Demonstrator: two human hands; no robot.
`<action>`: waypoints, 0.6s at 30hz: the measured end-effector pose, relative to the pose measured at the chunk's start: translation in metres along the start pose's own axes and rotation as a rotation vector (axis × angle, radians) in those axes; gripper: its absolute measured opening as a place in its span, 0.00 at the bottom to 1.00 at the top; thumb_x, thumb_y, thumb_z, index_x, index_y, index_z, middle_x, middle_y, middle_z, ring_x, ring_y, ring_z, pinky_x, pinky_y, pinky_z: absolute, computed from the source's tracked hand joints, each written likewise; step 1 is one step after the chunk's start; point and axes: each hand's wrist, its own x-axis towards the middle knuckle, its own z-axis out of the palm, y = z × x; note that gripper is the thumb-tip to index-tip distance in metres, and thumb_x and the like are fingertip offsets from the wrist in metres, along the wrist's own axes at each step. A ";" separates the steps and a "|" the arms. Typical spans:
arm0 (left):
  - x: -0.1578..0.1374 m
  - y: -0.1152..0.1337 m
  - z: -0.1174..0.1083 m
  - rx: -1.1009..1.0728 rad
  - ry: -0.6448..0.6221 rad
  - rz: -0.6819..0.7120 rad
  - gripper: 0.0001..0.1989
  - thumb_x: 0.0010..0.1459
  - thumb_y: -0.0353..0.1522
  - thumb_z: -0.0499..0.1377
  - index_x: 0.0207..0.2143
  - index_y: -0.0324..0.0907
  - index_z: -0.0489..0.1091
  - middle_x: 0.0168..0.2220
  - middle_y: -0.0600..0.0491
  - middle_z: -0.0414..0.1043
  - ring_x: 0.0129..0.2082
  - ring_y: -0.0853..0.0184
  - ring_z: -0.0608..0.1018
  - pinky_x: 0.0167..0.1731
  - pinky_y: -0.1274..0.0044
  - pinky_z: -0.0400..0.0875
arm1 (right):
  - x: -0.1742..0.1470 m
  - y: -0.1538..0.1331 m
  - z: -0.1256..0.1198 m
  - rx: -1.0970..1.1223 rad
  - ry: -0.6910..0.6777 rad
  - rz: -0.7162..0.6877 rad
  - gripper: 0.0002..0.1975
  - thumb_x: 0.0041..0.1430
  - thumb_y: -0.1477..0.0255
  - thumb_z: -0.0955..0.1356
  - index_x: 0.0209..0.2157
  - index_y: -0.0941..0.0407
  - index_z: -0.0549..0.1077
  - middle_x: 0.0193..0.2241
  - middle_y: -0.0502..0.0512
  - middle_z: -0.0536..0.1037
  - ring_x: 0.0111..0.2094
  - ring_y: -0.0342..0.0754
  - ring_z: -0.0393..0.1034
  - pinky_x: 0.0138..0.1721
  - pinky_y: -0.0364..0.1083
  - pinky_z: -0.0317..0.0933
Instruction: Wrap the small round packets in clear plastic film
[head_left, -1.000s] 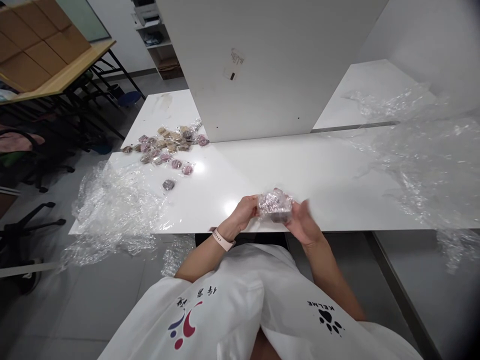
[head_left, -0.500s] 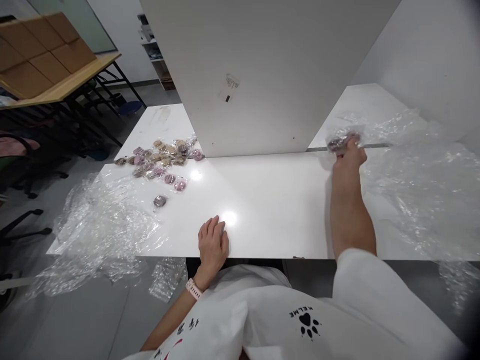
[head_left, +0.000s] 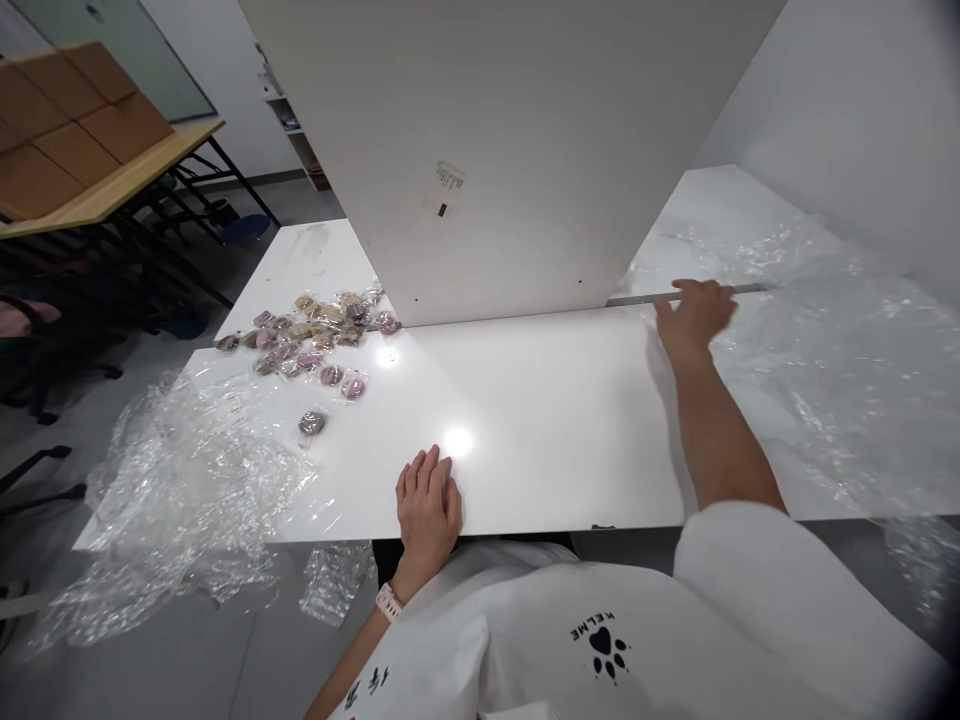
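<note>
My left hand [head_left: 429, 503] rests flat near the front edge of the white table [head_left: 525, 420], fingers out and holding nothing. Over at the right, my right hand [head_left: 696, 315] hovers above the seam between the table sections, with its thumb and fingers apart. Clear plastic wrap [head_left: 862, 350] lies just beside it. On the left sit several small plastic-wrapped pieces [head_left: 322, 318], tan, pink and purple, clustered at the panel's foot. One dark purple wrapped piece [head_left: 312, 423] lies apart from them, nearer to my left hand.
A tall white panel [head_left: 510, 160] with a small label stands upright across the table's middle. More crumpled clear plastic [head_left: 187, 490] spills over the left front edge. Farther left, a wooden table [head_left: 142, 180] carries cardboard boxes [head_left: 75, 120]. A white wall [head_left: 885, 120] rises at the right.
My right hand held a dark plastic-wrapped piece; now its fingers have opened and that piece is out of sight. My left hand stays in place. The view has shifted slightly.
</note>
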 end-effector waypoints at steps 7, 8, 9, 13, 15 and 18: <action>0.000 0.000 -0.001 -0.026 0.003 0.028 0.16 0.64 0.30 0.53 0.52 0.46 0.72 0.60 0.46 0.71 0.63 0.50 0.68 0.62 0.54 0.59 | -0.043 0.108 -0.069 -0.073 0.148 0.256 0.20 0.55 0.72 0.69 0.13 0.53 0.61 0.29 0.66 0.69 0.40 0.57 0.59 0.39 0.61 0.45; 0.000 0.001 -0.002 -0.033 0.002 0.026 0.16 0.64 0.30 0.53 0.51 0.46 0.72 0.59 0.46 0.71 0.63 0.50 0.68 0.62 0.54 0.59 | -0.040 0.112 -0.076 -0.063 0.152 0.249 0.23 0.57 0.72 0.68 0.12 0.52 0.56 0.24 0.63 0.66 0.37 0.56 0.58 0.38 0.60 0.46; 0.000 0.001 -0.002 -0.040 -0.001 0.025 0.16 0.64 0.30 0.53 0.51 0.46 0.72 0.59 0.46 0.71 0.63 0.50 0.68 0.62 0.54 0.59 | -0.035 0.112 -0.085 -0.056 0.168 0.241 0.23 0.58 0.71 0.67 0.13 0.50 0.54 0.22 0.61 0.64 0.36 0.56 0.57 0.37 0.59 0.46; -0.001 0.002 -0.003 -0.077 -0.003 0.010 0.15 0.63 0.30 0.53 0.50 0.46 0.72 0.60 0.46 0.70 0.63 0.51 0.67 0.62 0.54 0.58 | -0.022 0.064 -0.132 0.017 0.388 0.074 0.13 0.62 0.70 0.63 0.23 0.50 0.61 0.30 0.65 0.69 0.37 0.56 0.59 0.38 0.59 0.51; 0.000 0.002 -0.006 -0.125 -0.015 -0.013 0.14 0.63 0.31 0.54 0.49 0.46 0.73 0.59 0.47 0.71 0.64 0.51 0.67 0.63 0.54 0.58 | -0.040 0.011 -0.157 0.132 0.533 -0.177 0.08 0.65 0.69 0.61 0.30 0.53 0.65 0.34 0.65 0.71 0.38 0.56 0.63 0.41 0.58 0.55; 0.006 0.000 -0.016 -0.321 -0.069 -0.100 0.12 0.63 0.33 0.54 0.47 0.46 0.74 0.56 0.48 0.73 0.61 0.54 0.70 0.62 0.55 0.60 | -0.106 -0.073 -0.178 0.334 0.350 -0.519 0.09 0.69 0.67 0.59 0.36 0.55 0.67 0.34 0.61 0.73 0.38 0.53 0.68 0.43 0.55 0.61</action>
